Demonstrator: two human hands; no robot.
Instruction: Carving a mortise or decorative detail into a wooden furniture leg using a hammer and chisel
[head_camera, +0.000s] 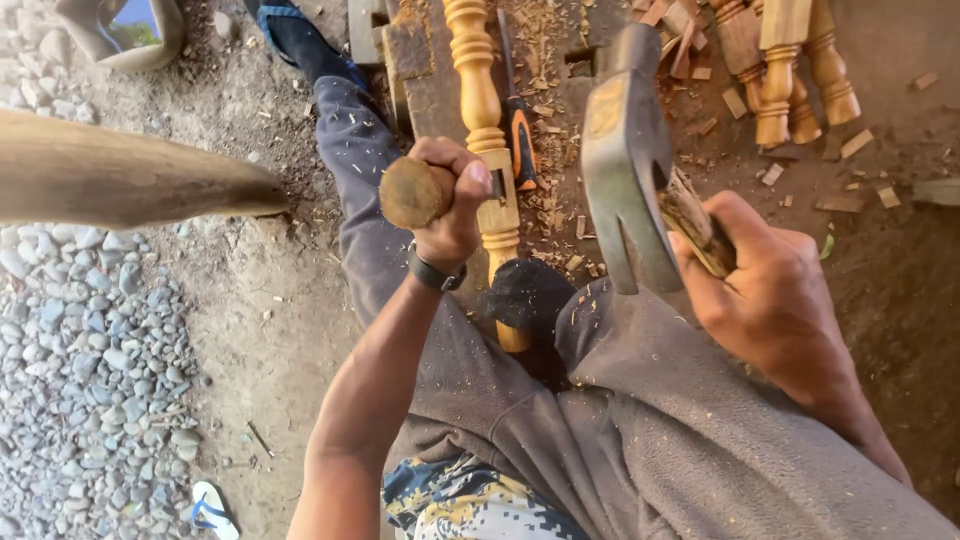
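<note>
round-handled chisel (417, 192), worn claw hammer (625, 150)

No packages, labels, signs or screens showed anywhere in the view.
</note>
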